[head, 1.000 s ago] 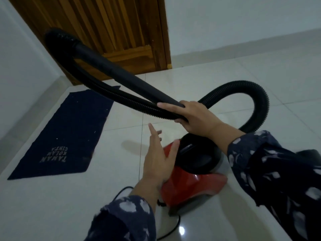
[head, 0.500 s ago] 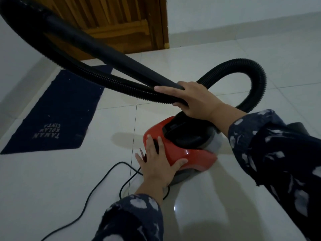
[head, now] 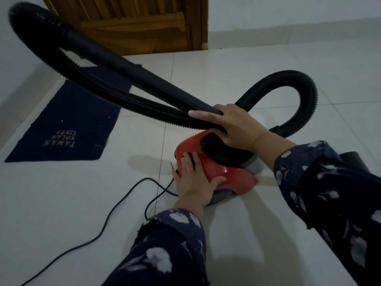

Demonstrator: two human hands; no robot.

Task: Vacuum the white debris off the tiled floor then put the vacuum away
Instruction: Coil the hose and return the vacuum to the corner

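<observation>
A red canister vacuum (head: 228, 174) with a black top sits on the white tiled floor (head: 216, 75). Its ribbed black hose (head: 305, 96) loops up to the right and runs back left beside the smooth black wand (head: 127, 69). My right hand (head: 233, 124) grips the wand and hose together just above the vacuum body. My left hand (head: 195, 178) lies flat against the vacuum's red front end, fingers straight, thumb on the shell. I see no white debris on the tiles; a few white specks lie on the mat.
A dark blue mat (head: 68, 129) with white lettering lies on the floor at left. A wooden door (head: 140, 23) stands at the back, white walls on both sides. The black power cord (head: 115, 211) trails from the vacuum's front toward the lower left.
My left hand dropped from the air onto the vacuum's red front and stays there. The right hand keeps its grip on wand and hose. The cord has come into view.
</observation>
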